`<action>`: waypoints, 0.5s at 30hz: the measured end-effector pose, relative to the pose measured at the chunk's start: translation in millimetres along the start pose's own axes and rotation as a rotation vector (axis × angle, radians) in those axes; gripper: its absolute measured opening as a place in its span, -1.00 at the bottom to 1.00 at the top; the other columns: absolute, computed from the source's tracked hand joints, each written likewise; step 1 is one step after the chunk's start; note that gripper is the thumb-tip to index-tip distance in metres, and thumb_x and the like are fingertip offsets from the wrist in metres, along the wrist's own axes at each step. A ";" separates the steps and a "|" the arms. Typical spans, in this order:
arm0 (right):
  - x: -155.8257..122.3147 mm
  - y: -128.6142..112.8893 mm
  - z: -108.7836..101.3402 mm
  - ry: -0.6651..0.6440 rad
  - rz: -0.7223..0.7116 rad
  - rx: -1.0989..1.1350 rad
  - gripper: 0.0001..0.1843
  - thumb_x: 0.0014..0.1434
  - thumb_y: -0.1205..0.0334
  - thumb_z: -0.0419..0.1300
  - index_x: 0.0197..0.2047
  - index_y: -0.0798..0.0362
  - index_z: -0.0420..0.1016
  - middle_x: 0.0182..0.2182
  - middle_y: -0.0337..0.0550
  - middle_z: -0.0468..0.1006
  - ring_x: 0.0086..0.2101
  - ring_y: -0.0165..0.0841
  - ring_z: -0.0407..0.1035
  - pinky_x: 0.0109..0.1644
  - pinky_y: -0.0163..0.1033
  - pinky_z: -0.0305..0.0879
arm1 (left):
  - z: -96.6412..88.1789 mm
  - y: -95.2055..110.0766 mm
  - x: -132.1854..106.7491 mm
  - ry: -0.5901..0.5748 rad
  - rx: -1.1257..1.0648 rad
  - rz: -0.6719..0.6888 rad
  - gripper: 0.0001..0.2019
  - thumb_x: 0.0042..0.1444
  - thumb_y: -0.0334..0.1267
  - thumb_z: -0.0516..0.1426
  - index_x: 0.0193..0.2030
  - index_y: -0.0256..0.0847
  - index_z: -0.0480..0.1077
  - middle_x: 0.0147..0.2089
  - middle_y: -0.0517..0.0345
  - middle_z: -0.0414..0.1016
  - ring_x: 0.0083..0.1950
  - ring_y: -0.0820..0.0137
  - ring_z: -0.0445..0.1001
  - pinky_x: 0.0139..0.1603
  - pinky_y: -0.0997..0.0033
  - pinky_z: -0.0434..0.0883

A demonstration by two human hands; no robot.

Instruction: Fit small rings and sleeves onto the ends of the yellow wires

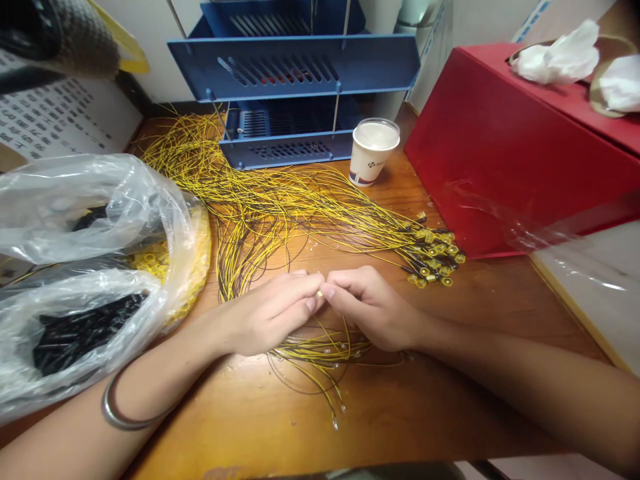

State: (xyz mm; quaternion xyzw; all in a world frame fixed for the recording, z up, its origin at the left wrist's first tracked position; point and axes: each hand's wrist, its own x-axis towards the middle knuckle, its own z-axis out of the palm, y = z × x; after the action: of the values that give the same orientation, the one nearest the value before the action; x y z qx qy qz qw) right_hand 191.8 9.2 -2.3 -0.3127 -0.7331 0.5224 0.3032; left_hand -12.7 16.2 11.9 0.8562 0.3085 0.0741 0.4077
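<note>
Head view: a tiny yellowish piece (321,293) is pinched now where left hand (280,312) and right hand (373,308) meet, fingertips drawn together. Thin yellow-and-black wires (280,190) are strewn across the glossy wooden worktop (240,417).

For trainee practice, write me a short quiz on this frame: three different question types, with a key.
1. True or false: the left hand and right hand meet at the fingertips.
2. The silver-coloured bangle is worn on which side? A) right B) left
3. Fill in: the wires behind the hands are black and ____.

Key: 1. True. 2. B. 3. Yellow.
</note>
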 end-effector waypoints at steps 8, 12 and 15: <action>0.2 0.2 0.0 -0.002 -0.020 0.016 -0.61 0.34 0.22 0.02 -0.54 0.07 0.13 -0.58 -0.36 0.10 -0.53 -0.51 -0.01 -0.46 -0.35 -0.04 | 0.6 -0.3 0.7 -0.001 -0.027 -0.013 -0.63 0.42 -0.09 -0.26 -0.33 -0.21 0.14 -0.33 0.18 0.24 -0.28 0.39 0.23 -0.21 0.34 0.21; -0.3 0.0 -0.5 -0.001 -0.001 0.018 -0.61 0.33 0.23 0.04 -0.54 0.07 0.12 -0.58 -0.36 0.09 -0.53 -0.51 -0.01 -0.45 -0.35 -0.04 | 0.5 0.4 0.4 -0.008 -0.013 -0.008 -0.65 0.42 -0.08 -0.22 -0.31 -0.21 0.17 -0.33 0.18 0.24 -0.27 0.39 0.24 -0.20 0.34 0.20; -0.2 -0.2 -0.7 0.004 -0.007 0.019 -0.60 0.34 0.24 0.04 -0.54 0.07 0.11 -0.59 -0.37 0.08 -0.53 -0.52 -0.02 -0.46 -0.35 -0.04 | 1.0 0.3 0.3 0.009 -0.011 -0.019 -0.63 0.41 -0.07 -0.23 -0.32 -0.21 0.16 -0.33 0.18 0.24 -0.28 0.39 0.23 -0.22 0.34 0.20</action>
State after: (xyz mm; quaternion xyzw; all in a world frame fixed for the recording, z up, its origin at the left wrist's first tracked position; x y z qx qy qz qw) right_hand 192.4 9.4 -1.9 -0.3082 -0.7287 0.5275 0.3094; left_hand -11.9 15.6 11.5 0.8508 0.3179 0.0759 0.4114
